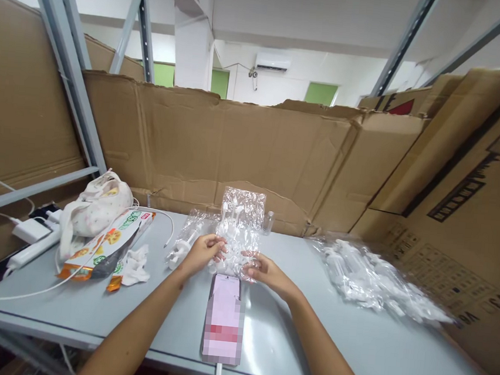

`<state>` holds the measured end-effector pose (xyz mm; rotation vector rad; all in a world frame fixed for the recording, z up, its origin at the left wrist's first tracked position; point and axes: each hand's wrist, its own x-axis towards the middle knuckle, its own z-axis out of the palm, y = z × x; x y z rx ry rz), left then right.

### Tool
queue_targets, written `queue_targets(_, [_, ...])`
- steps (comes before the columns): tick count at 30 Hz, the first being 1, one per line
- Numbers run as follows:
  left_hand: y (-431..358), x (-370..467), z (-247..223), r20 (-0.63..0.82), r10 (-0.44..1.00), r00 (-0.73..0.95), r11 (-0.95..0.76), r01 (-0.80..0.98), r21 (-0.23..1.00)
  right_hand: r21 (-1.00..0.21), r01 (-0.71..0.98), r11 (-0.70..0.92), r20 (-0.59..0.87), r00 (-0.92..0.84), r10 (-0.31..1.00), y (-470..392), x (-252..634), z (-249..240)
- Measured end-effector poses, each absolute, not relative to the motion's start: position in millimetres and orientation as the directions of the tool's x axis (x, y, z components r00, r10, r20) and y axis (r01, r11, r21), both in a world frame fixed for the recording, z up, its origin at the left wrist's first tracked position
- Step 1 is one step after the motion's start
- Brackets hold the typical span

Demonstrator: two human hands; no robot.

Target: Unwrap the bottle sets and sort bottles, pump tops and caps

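A clear plastic bag (pixel 242 210) with white plastic parts inside stands raised off the table in front of me. My left hand (pixel 203 254) pinches its lower left side, fingers bent inward. At the lower right side, my right hand (pixel 268 275) has its fingers curled on the film. Just left of the bag lies another clear bag (pixel 182 246) of white parts, partly behind my left hand. Below my hands a phone (pixel 224 317) lies screen up, with a white cable (pixel 218 372) plugged into its bottom end.
Several bagged white parts (pixel 369 278) lie on the right of the grey table (pixel 287 356). A small clear bottle (pixel 268 222) stands at the back. On the left are an orange snack packet (pixel 106 250), crumpled tissue (pixel 137 266), a white cloth bag (pixel 98 202) and a power strip (pixel 34 248). Cardboard (pixel 236 145) walls surround the table.
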<state>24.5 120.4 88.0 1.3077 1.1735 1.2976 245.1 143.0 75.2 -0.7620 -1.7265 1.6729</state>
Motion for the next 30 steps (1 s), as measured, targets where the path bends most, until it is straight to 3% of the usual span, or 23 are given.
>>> queue_targets(3, [115.9,23.7,92.0,0.132,0.991,0.013,-0.132,0.030,0.991,-0.995,0.022,0.093,0.061,-0.612,0.789,143.4,241.9,72.8])
queue_targets(8, [107.9,26.8,94.6,0.116,0.975,0.192,-0.125,0.037,0.991,-0.984,-0.003,0.176,0.155,-0.496,0.854,149.1,242.2,71.1])
queue_targets(24, [122.1,22.7,103.6,0.230,0.973,0.015,-0.230,-0.007,0.973,-0.987,-0.109,0.118,0.156,-0.491,0.857,147.5,232.3,78.2])
queue_targets(27, [113.6,4.9,112.7,0.245,0.967,-0.065,-0.244,0.024,0.970,-0.986,-0.047,0.163,0.161,-0.557,0.815,146.4,230.4,80.4])
queue_targets(30, [101.6,-26.6,118.6,0.221,0.954,-0.203,-0.224,0.011,0.975,-0.938,0.115,0.326,0.207,-0.569,0.796,146.4,222.6,80.5])
